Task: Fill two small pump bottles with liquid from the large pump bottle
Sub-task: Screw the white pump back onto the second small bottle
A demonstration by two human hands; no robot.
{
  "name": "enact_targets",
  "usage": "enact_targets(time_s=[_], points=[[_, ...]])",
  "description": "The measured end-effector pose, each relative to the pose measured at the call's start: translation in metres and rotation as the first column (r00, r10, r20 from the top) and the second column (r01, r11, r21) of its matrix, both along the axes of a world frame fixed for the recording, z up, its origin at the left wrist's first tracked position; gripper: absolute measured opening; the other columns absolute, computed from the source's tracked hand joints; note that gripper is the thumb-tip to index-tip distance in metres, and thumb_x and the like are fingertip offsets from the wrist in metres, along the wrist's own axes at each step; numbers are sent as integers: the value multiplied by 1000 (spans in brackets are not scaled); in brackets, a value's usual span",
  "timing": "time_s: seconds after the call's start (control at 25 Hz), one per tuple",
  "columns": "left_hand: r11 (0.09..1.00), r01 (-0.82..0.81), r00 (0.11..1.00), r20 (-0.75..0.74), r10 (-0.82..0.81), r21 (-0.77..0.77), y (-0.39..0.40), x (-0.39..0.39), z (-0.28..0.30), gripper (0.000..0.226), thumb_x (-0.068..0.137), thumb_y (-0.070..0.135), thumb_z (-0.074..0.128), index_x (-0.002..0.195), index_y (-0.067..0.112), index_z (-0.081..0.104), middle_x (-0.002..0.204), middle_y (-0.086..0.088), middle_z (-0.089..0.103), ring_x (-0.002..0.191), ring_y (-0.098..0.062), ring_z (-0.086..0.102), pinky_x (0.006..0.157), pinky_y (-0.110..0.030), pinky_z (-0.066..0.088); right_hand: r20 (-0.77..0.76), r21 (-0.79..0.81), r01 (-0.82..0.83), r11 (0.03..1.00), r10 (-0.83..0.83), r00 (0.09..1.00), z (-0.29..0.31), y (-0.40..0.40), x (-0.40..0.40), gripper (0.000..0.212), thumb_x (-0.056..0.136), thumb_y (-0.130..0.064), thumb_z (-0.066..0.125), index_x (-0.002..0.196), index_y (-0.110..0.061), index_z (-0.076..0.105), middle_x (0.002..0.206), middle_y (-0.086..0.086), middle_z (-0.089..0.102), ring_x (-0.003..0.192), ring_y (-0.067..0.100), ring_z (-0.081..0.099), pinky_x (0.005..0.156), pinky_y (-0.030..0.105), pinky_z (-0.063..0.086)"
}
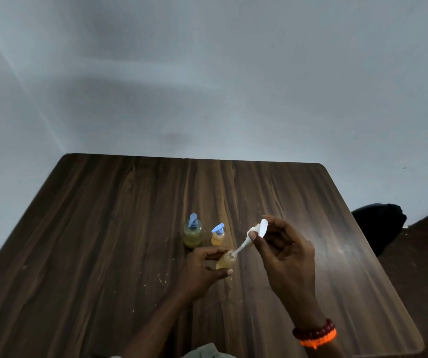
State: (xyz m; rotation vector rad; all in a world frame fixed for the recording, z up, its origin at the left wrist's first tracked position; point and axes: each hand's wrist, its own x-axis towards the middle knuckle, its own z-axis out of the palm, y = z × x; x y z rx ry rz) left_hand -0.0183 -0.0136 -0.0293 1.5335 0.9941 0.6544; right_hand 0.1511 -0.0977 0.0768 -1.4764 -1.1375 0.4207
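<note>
1. Landmark: a large clear pump bottle with a blue pump head and greenish-yellow liquid (192,233) stands upright on the dark wood-grain table (104,228), near the table's middle.
2. Just right of the large bottle, apart from it, stands a small clear pump bottle with a blue pump head and orange-yellow liquid (218,235), upright, pump fitted.
3. In front of the large bottle and slightly right, nearer the person, a second small clear bottle of amber liquid (226,259) has its neck open.
4. The left hand (202,270) curls around this open bottle: fingers at its far side, thumb at its near side, closed on the body. Whether the base rests on the table cannot be told.
5. The right hand (287,257), right of the open bottle and above table level, pinches a white pump head with its dip tube (253,235) between thumb and fingertips; the other fingers are loosely bent.
6. The pump is tilted; its tube's lower end sits at the mouth of the open bottle.
7. A red bead bracelet and orange cord band (316,334) circle the right wrist.
8. Small pale specks (162,279) lie on the table, in front of the large bottle.
</note>
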Motion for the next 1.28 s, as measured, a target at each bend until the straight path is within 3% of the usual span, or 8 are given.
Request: enact_targets(time_s=[0.24, 0.44, 0.64, 0.84, 1.0, 1.08, 1.2, 1.28], points=[[1000, 2, 1000, 15, -2, 26, -5, -2, 10, 49, 75, 13, 91, 120, 27, 78, 117, 12, 80, 115, -6, 72, 86, -40, 66, -13, -42, -49, 998, 48, 999, -10, 0, -9, 34, 84, -3, 82, 115, -11, 71, 103, -5, 77, 97, 6, 76, 85, 21, 62], [998, 18, 999, 34, -20, 68, -6, -1, 27, 52, 78, 18, 89, 124, 36, 75, 117, 14, 79, 114, -7, 73, 86, -45, 66, 48, -115, -107, 988, 113, 992, -17, -5, -19, 39, 84, -15, 83, 110, -39, 68, 105, -22, 75, 101, 3, 73, 87, 28, 60], [996, 23, 1000, 18, -24, 91, -9, -3, 32, 53, 79, 18, 88, 127, 36, 74, 119, 15, 79, 113, -6, 72, 85, -48, 65, 129, -146, -56, 988, 75, 989, -18, -4, -20, 41, 82, -22, 82, 106, -49, 63, 100, -26, 72, 102, -1, 68, 86, 25, 58], [995, 39, 998, 36, -42, 91, -12, -4, 36, 53, 80, 18, 88, 128, 35, 73, 118, 16, 79, 112, -5, 73, 88, -42, 65, 117, -126, -49, 991, 64, 991, -23, -6, -22, 43, 84, -15, 81, 106, -48, 64, 98, -24, 72, 100, 0, 69, 85, 20, 57], [994, 34, 998, 56, -40, 104, -13, -6, 43, 58, 81, 14, 88, 118, 54, 68, 113, 31, 76, 111, 3, 72, 89, -22, 60, 77, -127, -127, 984, 138, 987, -18, -4, -20, 37, 89, -11, 78, 110, -41, 70, 103, -27, 75, 100, -1, 72, 86, 11, 55], [995, 25, 997, 71, -32, 99, -13, -7, 44, 59, 80, 11, 88, 114, 55, 67, 109, 32, 77, 108, 5, 72, 87, -15, 57, 63, -140, -178, 974, 188, 980, -13, -4, -17, 33, 91, -10, 76, 113, -33, 74, 105, -23, 77, 102, -1, 72, 87, 11, 55], [995, 39, 995, 88, -47, 92, -11, -9, 44, 55, 80, 14, 89, 120, 47, 70, 114, 21, 80, 110, 0, 74, 95, -24, 60, 1, -186, -282, 941, 287, 958, -8, -3, -7, 27, 93, -9, 73, 116, -24, 76, 110, -15, 79, 107, 3, 72, 93, 21, 58], [995, 56, 994, 90, -64, 86, -11, -10, 45, 53, 80, 15, 89, 124, 39, 73, 115, 17, 80, 111, -2, 74, 97, -31, 61, -15, -228, -283, 932, 287, 958, -6, -1, -3, 22, 89, -22, 76, 111, -29, 76, 108, -17, 78, 106, 3, 71, 95, 30, 59]])
